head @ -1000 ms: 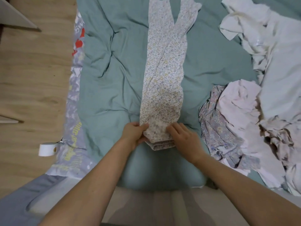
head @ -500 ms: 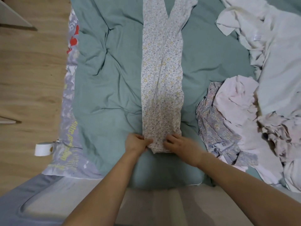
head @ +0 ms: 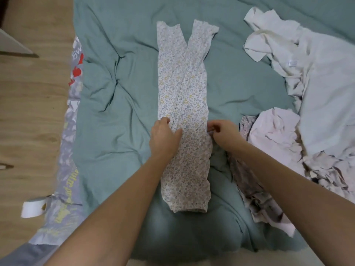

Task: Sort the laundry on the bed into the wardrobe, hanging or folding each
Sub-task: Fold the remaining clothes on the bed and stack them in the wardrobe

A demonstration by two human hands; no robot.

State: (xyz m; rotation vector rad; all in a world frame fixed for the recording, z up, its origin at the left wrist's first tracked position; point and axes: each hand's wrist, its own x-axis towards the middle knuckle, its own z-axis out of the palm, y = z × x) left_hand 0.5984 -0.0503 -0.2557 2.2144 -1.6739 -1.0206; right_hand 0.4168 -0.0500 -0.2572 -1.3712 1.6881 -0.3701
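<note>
Forearms of ours reach in from the bottom edge toward the middle of the bed, which is covered by a wrinkled teal duvet. Nearest us lies the hem end of the floral trousers, a long narrow strip of pale cloth with small yellow and blue flowers, laid flat and straight on the duvet and running away from us.

About halfway up that strip, our left hand rests on its left edge, palm down, fingers spread loosely and lying flat on the cloth rather than closed around anything. Our right hand sits at the opposite edge, its fingers curled in and pinching the right border of the floral trousers between thumb and fingertips.

Just right of our right arm, a crumpled floral garment in purplish print lies on the duvet, and a pale pink piece is heaped partly over it. Beyond these, a pile of white laundry spreads along the right side of the bed.

Farther up, the trousers split into two legs whose ends lie slightly apart. At the left, a printed grey sheet with red hearts and yellow lettering hangs over the bed's side, a roll of white tape lies against it, and the wooden floor runs alongside.
</note>
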